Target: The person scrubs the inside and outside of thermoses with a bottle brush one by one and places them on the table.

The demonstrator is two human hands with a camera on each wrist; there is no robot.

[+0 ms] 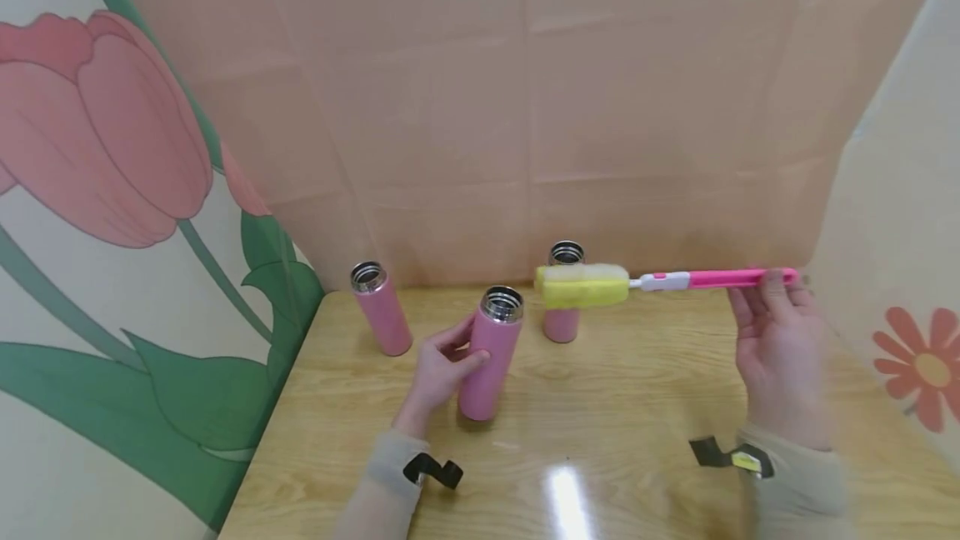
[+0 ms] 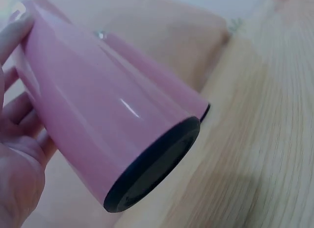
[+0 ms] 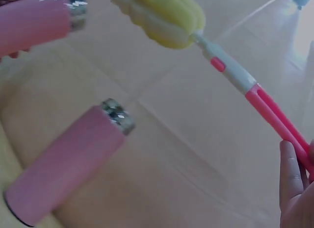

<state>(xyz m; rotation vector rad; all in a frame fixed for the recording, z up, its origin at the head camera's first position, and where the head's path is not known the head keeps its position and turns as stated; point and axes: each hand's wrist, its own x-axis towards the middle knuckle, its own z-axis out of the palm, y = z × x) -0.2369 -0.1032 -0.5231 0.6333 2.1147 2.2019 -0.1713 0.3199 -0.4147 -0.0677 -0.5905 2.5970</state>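
A pink thermos bottle [image 1: 487,365] with an open steel mouth is gripped round its body by my left hand [image 1: 446,369]. Its dark base [image 2: 153,166] shows raised off the table in the left wrist view, and the bottle leans a little. My right hand [image 1: 783,348] pinches the end of a sponge bottle brush [image 1: 723,278] by its pink handle. The brush lies level in the air, its yellow and white sponge head [image 1: 583,285] pointing left. In the head view that sponge partly covers a second pink thermos [image 1: 561,326], standing behind.
A third pink thermos [image 1: 386,319], also without a lid, stands at the back left of the wooden table [image 1: 630,407]. Behind the table hangs a creased beige sheet [image 1: 525,107]. Flower-patterned walls [image 1: 45,290] close in both sides.
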